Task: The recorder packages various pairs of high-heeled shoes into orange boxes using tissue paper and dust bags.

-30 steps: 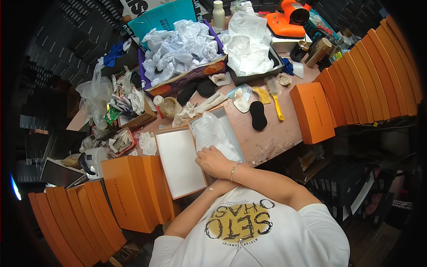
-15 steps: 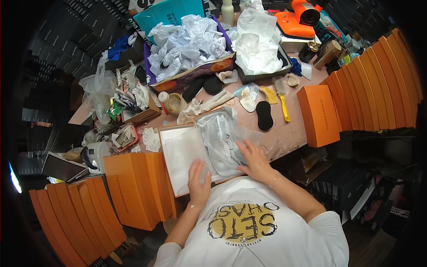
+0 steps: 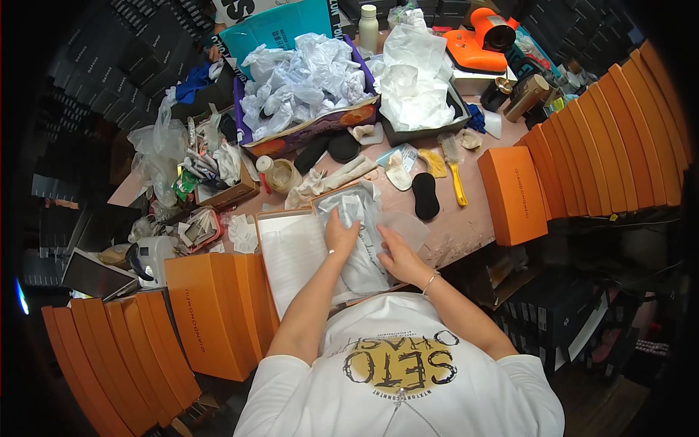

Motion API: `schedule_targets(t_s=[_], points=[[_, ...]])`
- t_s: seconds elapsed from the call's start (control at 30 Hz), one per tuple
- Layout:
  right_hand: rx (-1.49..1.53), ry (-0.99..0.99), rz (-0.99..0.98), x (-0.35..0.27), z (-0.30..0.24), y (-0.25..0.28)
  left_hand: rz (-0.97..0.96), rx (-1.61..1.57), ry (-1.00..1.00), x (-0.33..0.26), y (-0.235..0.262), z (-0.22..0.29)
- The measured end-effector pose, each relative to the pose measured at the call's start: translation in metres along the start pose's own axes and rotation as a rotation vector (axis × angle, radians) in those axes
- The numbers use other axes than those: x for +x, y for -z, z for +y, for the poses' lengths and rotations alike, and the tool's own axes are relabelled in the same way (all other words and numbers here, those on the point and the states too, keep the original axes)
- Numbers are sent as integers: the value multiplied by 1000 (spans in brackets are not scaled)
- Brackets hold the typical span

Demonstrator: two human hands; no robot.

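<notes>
In front of me an orange shoebox lies open, its left part lined with a white foam sheet [image 3: 291, 251]. The right part holds a bundle in white tissue paper [image 3: 364, 269]; what is inside is hidden. My left hand [image 3: 341, 233] rests on the upper part of this bundle, thumb apart from the fingers. At the bundle's right edge is my right hand [image 3: 402, 261], fingers spread and slightly bent. A thin translucent flap of wrapping [image 3: 408, 229] sticks out beyond the right fingertips.
Orange shoeboxes [image 3: 207, 317] stand in rows at left, with another orange box [image 3: 513, 197] at right. Beyond lie a black insole-shaped pad [image 3: 425, 197], a yellow-handled brush [image 3: 457, 182], a jar [image 3: 282, 177] and a purple carton [image 3: 313, 131] of crumpled paper.
My left hand has moved up and right from the foam sheet onto the tissue bundle. My right hand has shifted slightly down and left. The flap at right now stands out further.
</notes>
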State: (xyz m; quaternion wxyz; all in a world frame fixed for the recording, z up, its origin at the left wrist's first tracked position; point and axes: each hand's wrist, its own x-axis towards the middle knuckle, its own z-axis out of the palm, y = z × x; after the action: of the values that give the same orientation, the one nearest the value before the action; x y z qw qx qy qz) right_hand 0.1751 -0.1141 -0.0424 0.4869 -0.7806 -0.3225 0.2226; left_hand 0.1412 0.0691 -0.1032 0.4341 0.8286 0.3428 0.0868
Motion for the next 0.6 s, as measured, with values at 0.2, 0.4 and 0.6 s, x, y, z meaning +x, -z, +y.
schedule_targets(t_s=[0.2, 0.4, 0.6], points=[[653, -413, -228, -2, 13, 38, -67, -769, 129, -34, 90, -8], [622, -249, -404, 8, -27, 44, -5, -1513, 220, -36, 153, 51], [892, -334, -602, 4, -71, 16, 62, -1180, -40, -48, 147, 64]])
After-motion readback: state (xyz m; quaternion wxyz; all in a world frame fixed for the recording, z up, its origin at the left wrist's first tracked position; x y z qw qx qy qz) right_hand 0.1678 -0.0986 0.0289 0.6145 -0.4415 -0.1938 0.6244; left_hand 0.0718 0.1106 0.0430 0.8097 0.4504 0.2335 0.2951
